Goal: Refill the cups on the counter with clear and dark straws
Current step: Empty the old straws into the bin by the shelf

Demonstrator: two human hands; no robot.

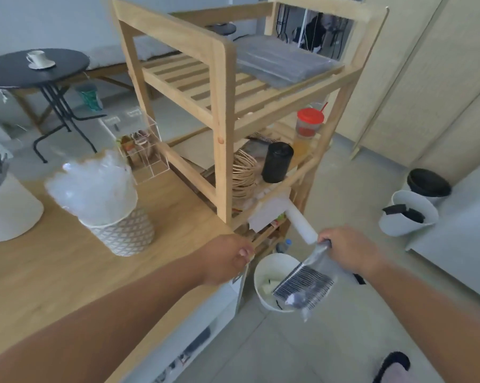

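Wooden tabletop [53, 272] at left held a patterned white cup [125, 233] of clear straws [92, 183]. Lower right, the right hand [349, 252] gripped a clear bag of dark straws [305, 286] by one end, so it might slip and spill. Nobody could tell if the left hand [227, 261] held anything.

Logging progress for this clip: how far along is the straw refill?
Looks done: the patterned cup brims with clear straws. In hand: the right hand grips a bag of dark straws beside the counter. Still to do: likely getting those into the white cup at the far left, only partly in view.
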